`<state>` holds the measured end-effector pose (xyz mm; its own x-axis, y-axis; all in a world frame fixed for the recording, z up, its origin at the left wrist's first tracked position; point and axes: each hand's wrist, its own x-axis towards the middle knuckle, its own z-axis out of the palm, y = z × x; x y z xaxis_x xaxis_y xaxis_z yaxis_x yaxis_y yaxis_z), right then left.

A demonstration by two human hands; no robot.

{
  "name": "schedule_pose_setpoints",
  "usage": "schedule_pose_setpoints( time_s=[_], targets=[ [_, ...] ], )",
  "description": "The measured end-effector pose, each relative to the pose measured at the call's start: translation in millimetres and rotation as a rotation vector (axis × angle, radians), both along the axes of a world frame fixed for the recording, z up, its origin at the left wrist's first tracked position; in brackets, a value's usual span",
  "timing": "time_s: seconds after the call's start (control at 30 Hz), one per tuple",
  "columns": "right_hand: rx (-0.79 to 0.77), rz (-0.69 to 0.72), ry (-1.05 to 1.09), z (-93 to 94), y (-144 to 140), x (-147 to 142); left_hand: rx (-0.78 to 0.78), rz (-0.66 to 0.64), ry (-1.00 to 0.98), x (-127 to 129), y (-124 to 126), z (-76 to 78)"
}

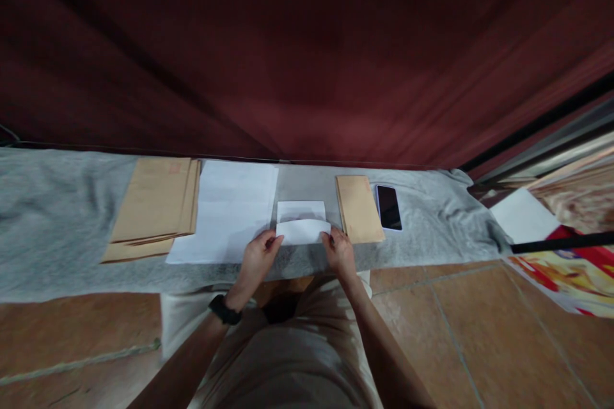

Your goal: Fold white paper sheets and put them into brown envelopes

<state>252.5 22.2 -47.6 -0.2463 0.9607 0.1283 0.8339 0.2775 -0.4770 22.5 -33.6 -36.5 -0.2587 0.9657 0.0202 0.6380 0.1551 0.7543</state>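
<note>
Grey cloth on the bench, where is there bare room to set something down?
The grey cloth is bare at its far left, beyond the brown envelope stack, and at its right end past the phone. The middle is crowded: white sheets, the folded paper pinched by the left hand and right hand, and the single brown envelope.

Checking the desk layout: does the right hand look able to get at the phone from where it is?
Probably yes. The right hand pinches the folded white paper; only a flat brown envelope lies between it and the phone.
</note>
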Motion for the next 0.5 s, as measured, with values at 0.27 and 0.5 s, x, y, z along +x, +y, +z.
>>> schedule_pose_setpoints(
  time_s=[0.27, 0.5],
  targets=[
    [-0.230, -0.110, -0.225, 18.9, 18.6, -16.8, -0.198, -0.003, 0.351, 2.9, 22.8, 13.2],
    [-0.273, -0.116, -0.242, 23.8, 28.9, -21.3, -0.352, -0.022, 0.496, 9.1, 35.5, 27.4]
  ],
)
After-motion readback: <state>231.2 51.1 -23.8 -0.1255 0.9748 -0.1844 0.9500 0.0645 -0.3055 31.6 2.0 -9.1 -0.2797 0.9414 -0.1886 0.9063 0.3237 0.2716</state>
